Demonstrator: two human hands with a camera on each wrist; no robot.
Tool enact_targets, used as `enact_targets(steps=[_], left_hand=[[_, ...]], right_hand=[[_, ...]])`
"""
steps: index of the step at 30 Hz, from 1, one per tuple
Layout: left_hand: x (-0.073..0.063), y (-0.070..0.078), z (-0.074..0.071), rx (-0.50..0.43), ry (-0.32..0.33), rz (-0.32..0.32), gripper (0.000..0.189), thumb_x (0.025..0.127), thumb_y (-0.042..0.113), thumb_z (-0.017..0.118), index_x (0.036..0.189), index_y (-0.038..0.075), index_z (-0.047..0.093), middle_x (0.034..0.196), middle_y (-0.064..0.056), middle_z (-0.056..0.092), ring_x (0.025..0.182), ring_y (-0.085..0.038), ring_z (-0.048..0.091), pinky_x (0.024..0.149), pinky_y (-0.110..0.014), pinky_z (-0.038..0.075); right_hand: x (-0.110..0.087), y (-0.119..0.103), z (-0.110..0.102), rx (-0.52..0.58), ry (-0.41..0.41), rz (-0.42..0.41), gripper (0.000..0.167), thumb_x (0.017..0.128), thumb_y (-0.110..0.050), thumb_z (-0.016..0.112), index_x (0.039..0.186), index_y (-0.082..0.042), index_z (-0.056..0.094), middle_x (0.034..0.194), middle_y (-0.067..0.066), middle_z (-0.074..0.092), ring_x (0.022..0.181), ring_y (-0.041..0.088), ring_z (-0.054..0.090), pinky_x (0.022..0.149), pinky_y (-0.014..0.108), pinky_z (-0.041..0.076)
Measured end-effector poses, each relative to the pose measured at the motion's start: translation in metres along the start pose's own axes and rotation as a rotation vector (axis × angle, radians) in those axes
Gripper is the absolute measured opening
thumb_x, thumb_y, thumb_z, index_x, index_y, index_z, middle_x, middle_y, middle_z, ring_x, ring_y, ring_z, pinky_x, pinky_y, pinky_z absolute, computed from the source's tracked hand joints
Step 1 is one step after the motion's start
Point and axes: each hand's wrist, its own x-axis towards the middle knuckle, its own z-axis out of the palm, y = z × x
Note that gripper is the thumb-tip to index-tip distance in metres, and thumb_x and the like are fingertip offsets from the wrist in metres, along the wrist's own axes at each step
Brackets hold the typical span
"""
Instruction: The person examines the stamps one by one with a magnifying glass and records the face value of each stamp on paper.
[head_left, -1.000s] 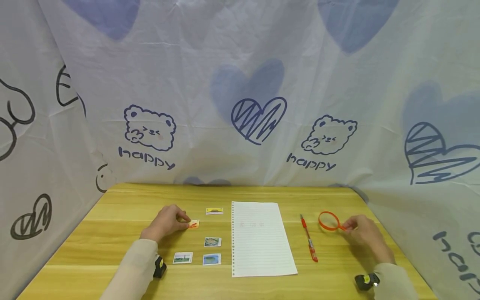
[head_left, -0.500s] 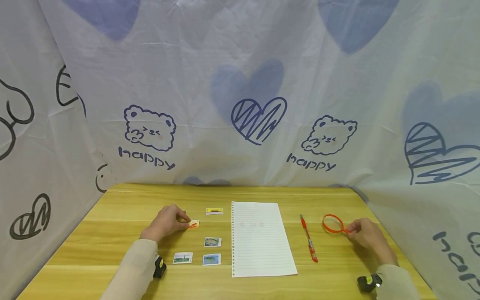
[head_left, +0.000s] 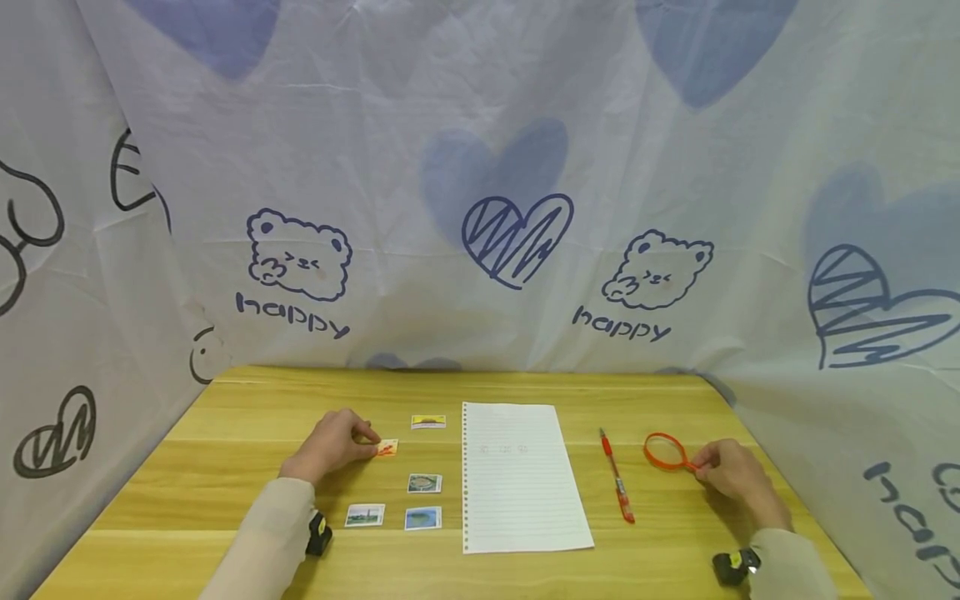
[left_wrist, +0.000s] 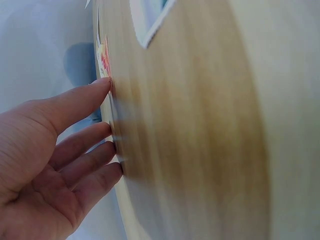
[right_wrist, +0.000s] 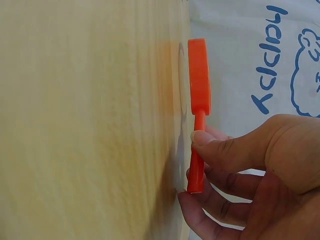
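Note:
My left hand (head_left: pixel 335 446) rests at the left edge of a small stamp with a red design (head_left: pixel 387 448), which lies flat on the table. In the left wrist view the thumb tip is right at this stamp (left_wrist: pixel 104 62), and the other visible fingers lie loosely bent against the tabletop. The index finger is hidden there. My right hand (head_left: pixel 731 471) pinches the handle of an orange-red magnifying glass (head_left: pixel 648 458) between thumb and fingers. In the right wrist view the magnifying glass (right_wrist: pixel 199 75) is edge-on, held just over the wood with its shadow beside it.
Several other stamps lie nearby: a yellow one (head_left: pixel 428 422), an oval-pictured one (head_left: pixel 424 483), a blue one (head_left: pixel 423 517) and a green one (head_left: pixel 365 515). Lined paper (head_left: pixel 525 492) with faint writing lies mid-table; a red pen (head_left: pixel 617 479) is right of it. A printed cloth (head_left: pixel 420 283) hangs behind.
My right hand and the magnifying glass have shifted slightly right and toward me over the first half second, then barely moved. My left hand stays at the red stamp.

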Motion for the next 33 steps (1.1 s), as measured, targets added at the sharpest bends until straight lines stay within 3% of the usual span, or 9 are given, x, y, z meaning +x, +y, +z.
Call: enact_targets(steps=[23, 29, 33], left_hand=[[-0.001, -0.001, 0.001, 0.010, 0.006, 0.017, 0.012, 0.088, 0.010, 0.081, 0.099, 0.010, 0.083, 0.129, -0.024, 0.071, 0.124, -0.044, 0.064, 0.107, -0.059, 0.049], [-0.001, -0.003, 0.002, -0.002, 0.002, 0.006, 0.012, 0.088, 0.010, 0.081, 0.099, 0.011, 0.083, 0.131, -0.024, 0.070, 0.126, -0.044, 0.063, 0.108, -0.060, 0.048], [0.001, -0.003, 0.002, 0.012, -0.002, 0.006, 0.013, 0.089, 0.013, 0.080, 0.102, 0.011, 0.083, 0.124, -0.021, 0.074, 0.117, -0.042, 0.067, 0.102, -0.056, 0.053]], right_hand=[[0.000, 0.001, 0.001, -0.015, -0.031, 0.019, 0.005, 0.081, 0.000, 0.075, 0.085, 0.001, 0.072, 0.080, 0.007, 0.070, 0.076, 0.017, 0.057, 0.070, 0.032, 0.046], [0.000, 0.000, -0.006, -0.009, -0.027, 0.005, 0.010, 0.078, -0.003, 0.077, 0.086, 0.001, 0.073, 0.079, 0.007, 0.071, 0.074, 0.015, 0.057, 0.069, 0.031, 0.047], [0.001, -0.005, -0.013, -0.061, -0.004, -0.022, 0.013, 0.079, -0.007, 0.076, 0.088, 0.001, 0.072, 0.081, 0.010, 0.071, 0.074, 0.018, 0.060, 0.068, 0.032, 0.049]])
